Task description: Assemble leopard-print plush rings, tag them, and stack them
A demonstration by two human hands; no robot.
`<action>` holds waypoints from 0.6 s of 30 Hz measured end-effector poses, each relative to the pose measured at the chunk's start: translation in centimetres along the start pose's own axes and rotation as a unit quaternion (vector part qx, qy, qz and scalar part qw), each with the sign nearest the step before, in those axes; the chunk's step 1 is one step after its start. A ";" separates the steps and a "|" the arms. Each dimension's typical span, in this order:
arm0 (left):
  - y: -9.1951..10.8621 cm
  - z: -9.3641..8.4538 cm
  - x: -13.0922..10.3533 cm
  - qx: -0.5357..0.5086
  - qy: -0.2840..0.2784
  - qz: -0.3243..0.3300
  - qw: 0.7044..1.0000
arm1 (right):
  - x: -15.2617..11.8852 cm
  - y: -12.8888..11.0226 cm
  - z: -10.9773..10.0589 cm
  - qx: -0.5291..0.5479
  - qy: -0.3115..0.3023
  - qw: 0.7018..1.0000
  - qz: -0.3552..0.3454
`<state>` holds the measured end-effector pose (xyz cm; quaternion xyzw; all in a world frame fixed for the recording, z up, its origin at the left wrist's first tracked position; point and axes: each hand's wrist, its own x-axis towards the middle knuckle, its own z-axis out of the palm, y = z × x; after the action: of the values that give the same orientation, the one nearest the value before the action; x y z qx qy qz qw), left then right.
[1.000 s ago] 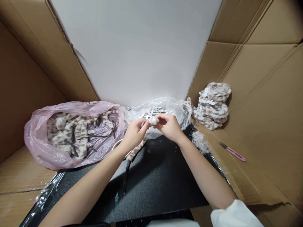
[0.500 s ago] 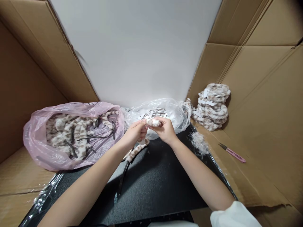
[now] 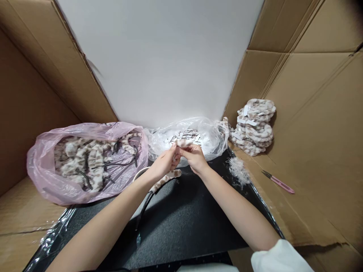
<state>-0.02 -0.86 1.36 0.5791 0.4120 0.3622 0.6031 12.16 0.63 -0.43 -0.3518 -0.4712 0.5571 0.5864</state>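
Observation:
Both hands meet over the front edge of a clear plastic bag. My left hand (image 3: 167, 160) pinches the left end of a fluffy white and brown piece (image 3: 184, 142). My right hand (image 3: 194, 155) has its fingers closed on the same piece from the right. Below them, another spotted furry strip (image 3: 166, 180) with a black cord (image 3: 145, 207) coming out of it lies on the black table (image 3: 187, 223). The clear bag (image 3: 217, 145) holds many small white tags (image 3: 188, 134).
A pink bag (image 3: 42, 170) at left holds spotted furry pieces with black cords. At right stand a stack of furry loops (image 3: 256, 128) with tags, a clump of white fluff (image 3: 238, 170) and pink snips (image 3: 279, 183). Cardboard walls (image 3: 317, 124) flank the table.
The furry piece has turned and shifted slightly between my fingers. My right fingers have closed in further. The strip and black cord below have shifted, and a pale curved band now shows beside my left forearm.

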 end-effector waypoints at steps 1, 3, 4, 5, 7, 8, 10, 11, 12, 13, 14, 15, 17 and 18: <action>0.0 0.1 0.0 0.012 0.002 0.008 1.000 | 0.0 0.1 -0.1 -0.011 0.001 1.000 0.006; 0.0 0.0 0.0 0.025 0.008 0.019 0.999 | 0.1 0.0 -0.3 -0.040 -0.006 0.999 0.009; 0.1 -0.1 0.0 0.030 0.013 0.023 0.999 | 0.1 -0.1 -0.5 -0.055 -0.015 0.998 0.005; 0.1 -0.2 0.1 0.034 0.019 0.028 0.999 | 0.1 -0.2 -0.7 -0.069 -0.025 0.997 0.000; 0.1 -0.4 0.2 0.047 0.039 0.046 0.997 | 0.2 -0.6 -1.0 -0.087 -0.041 0.995 -0.013; 0.1 -0.5 0.2 0.055 0.049 0.058 0.996 | 0.2 -0.8 -1.1 -0.087 -0.049 0.995 -0.017; 0.0 -0.7 0.3 0.073 0.060 0.083 0.992 | 0.3 -1.1 -1.3 -0.067 -0.058 0.996 -0.011; 0.1 -0.7 0.3 0.082 0.059 0.092 0.991 | 0.3 -1.3 -1.3 -0.049 -0.058 0.997 -0.001; 0.1 -0.7 0.3 0.093 0.054 0.098 0.989 | 0.3 -1.4 -1.4 -0.031 -0.058 0.998 0.013; 0.1 -0.7 0.2 0.103 0.047 0.100 0.989 | 0.4 -1.4 -1.4 -0.017 -0.059 0.998 0.027; 0.1 -0.6 0.2 0.111 0.039 0.100 0.988 | 0.4 -1.5 -1.5 -0.009 -0.063 0.997 0.036; 0.1 -0.5 0.1 0.116 0.030 0.096 0.988 | 0.5 -1.5 -1.5 -0.009 -0.068 0.997 0.040; 0.1 -0.3 0.0 0.110 0.014 0.086 0.990 | 0.5 -1.5 -1.5 -0.024 -0.077 0.996 0.030; 0.1 -0.2 0.0 0.099 0.007 0.081 0.992 | 0.5 -1.5 -1.4 -0.032 -0.076 0.996 0.024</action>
<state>-0.26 -0.78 1.50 0.6645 0.4022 0.3714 0.5086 13.92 1.11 0.62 -0.3385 -0.5234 0.5809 0.5234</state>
